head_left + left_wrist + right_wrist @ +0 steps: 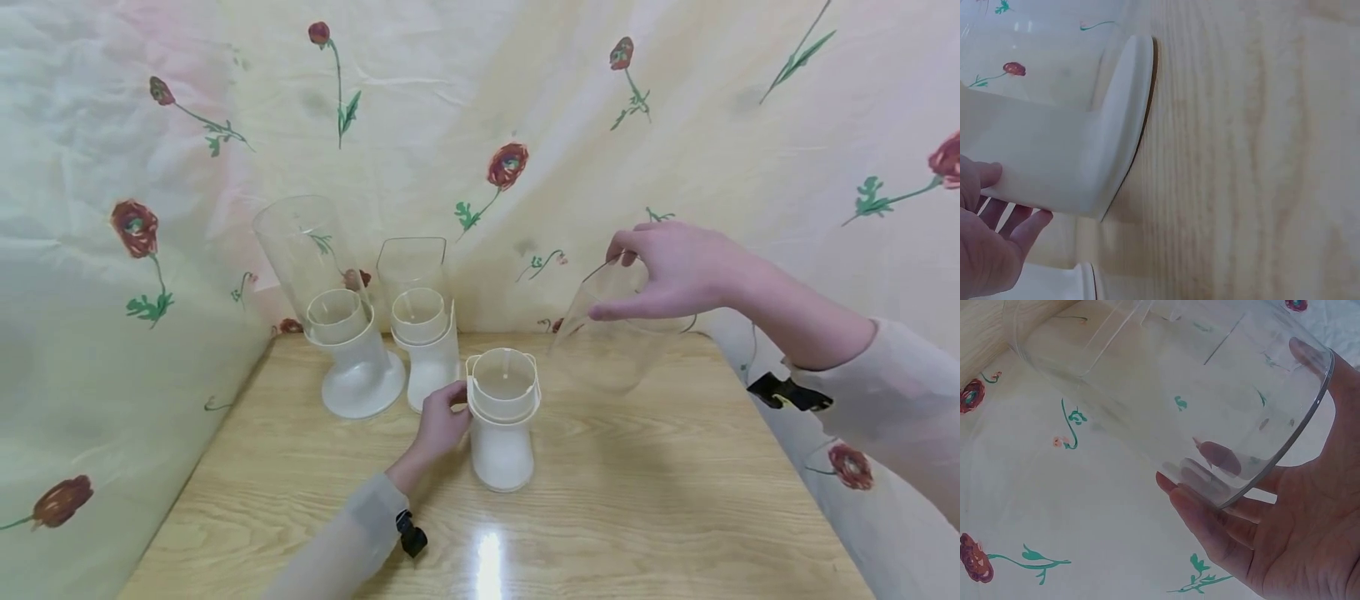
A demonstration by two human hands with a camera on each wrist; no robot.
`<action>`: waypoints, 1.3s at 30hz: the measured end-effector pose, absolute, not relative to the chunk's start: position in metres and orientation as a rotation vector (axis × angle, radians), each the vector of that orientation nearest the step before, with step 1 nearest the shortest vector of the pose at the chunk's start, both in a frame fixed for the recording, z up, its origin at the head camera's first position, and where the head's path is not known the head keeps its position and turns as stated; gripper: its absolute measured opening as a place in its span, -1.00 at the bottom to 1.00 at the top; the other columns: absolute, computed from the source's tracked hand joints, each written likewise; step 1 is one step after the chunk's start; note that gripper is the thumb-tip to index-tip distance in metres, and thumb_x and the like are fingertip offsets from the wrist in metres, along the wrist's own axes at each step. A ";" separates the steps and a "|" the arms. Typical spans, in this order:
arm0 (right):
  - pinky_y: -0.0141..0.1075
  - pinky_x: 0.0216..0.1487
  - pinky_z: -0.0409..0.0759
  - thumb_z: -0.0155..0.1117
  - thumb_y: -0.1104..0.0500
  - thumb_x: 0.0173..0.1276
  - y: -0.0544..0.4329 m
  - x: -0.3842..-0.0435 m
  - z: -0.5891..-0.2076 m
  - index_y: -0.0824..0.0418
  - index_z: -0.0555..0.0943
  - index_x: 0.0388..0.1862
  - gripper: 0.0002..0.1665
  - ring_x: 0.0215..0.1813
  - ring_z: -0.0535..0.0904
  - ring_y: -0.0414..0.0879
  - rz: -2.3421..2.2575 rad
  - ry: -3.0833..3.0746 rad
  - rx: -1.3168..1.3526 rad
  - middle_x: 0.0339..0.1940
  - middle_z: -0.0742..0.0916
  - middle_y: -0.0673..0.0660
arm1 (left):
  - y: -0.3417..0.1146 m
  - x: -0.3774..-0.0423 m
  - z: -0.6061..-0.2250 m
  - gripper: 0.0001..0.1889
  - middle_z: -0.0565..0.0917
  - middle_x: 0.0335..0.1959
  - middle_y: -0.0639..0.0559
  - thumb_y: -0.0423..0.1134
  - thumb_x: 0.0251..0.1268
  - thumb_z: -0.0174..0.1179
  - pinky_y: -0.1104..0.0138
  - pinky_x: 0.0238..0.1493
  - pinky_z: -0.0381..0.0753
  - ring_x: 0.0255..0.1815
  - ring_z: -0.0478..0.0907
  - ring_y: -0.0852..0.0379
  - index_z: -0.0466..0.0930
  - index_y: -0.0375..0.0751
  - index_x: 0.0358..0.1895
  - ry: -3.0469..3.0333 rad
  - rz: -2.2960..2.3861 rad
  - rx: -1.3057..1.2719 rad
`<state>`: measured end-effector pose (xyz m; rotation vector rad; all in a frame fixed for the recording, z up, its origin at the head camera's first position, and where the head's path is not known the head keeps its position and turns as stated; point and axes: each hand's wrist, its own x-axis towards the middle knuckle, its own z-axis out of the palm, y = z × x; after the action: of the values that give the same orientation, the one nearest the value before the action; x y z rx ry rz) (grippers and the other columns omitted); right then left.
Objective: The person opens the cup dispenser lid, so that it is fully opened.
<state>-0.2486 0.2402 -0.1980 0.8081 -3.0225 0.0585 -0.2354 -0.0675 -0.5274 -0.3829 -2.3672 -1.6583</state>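
Note:
In the head view my left hand grips the side of a white dispenser stand that has a round collar on top. The left wrist view shows the thumb and fingers around the stand's neck, above its flared foot. My right hand holds a clear, open-topped container, tilted, up to the right of that stand. In the right wrist view, thumb and fingers pinch the container's rim from both sides.
Two more white stands are at the back left, each with a clear container on top. A wooden table is under everything. Flower-patterned cloth hangs behind and at the sides.

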 end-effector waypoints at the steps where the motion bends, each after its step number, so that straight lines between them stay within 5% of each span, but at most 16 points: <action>1: 0.16 0.05 0.71 0.46 -0.54 0.16 0.241 -0.249 -0.199 0.12 0.61 0.25 -0.04 0.21 0.67 0.19 0.061 -3.025 0.809 0.19 0.76 0.20 | -0.067 -0.238 -0.528 -0.69 0.84 -0.06 -0.28 -0.56 0.32 0.29 0.07 0.23 0.81 0.02 0.81 -0.23 0.74 -0.38 0.10 -2.369 -1.650 -0.378; 13: 0.08 0.01 0.73 0.40 -0.53 0.22 0.248 -0.269 -0.223 0.27 0.62 0.23 -0.01 0.10 0.72 0.14 0.089 -3.103 0.718 0.10 0.78 0.27 | -0.052 -0.266 -0.525 -0.62 0.81 0.04 -0.30 -0.51 0.41 0.28 0.06 0.29 0.77 0.12 0.79 -0.23 0.67 -0.37 0.26 -2.419 -1.607 -0.247; 20: -0.02 -0.15 0.68 0.29 -0.62 0.23 0.254 -0.289 -0.246 0.33 0.61 0.19 0.09 -0.12 0.71 0.06 0.120 -3.172 0.565 -0.24 0.77 0.19 | -0.049 -0.284 -0.525 -0.64 0.81 0.06 -0.31 -0.55 0.40 0.26 0.03 0.27 0.78 0.14 0.78 -0.25 0.69 -0.35 0.22 -2.400 -1.578 -0.229; 29: 0.04 -0.13 0.67 0.18 -0.71 0.22 0.253 -0.310 -0.282 0.33 0.59 0.06 0.12 0.04 0.71 0.22 0.185 -3.203 0.454 0.06 0.75 0.38 | -0.047 -0.300 -0.522 -0.65 0.81 -0.01 -0.33 -0.57 0.35 0.24 0.00 0.25 0.79 0.07 0.78 -0.27 0.69 -0.40 0.18 -2.358 -1.563 -0.173; 39: -0.15 -0.51 0.68 0.22 -0.78 0.04 0.249 -0.328 -0.332 0.37 0.52 0.25 0.33 -0.23 0.73 0.10 0.333 -3.283 0.301 0.18 0.71 0.40 | -0.044 -0.313 -0.523 -0.67 0.79 0.03 -0.36 -0.57 0.34 0.26 0.01 0.23 0.79 0.06 0.77 -0.28 0.66 -0.44 0.16 -2.370 -1.502 -0.158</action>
<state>-0.3276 0.2493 -0.3315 0.3009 -3.2826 0.3329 -0.3135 -0.0439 -0.5234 -0.1584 -2.3696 -1.5025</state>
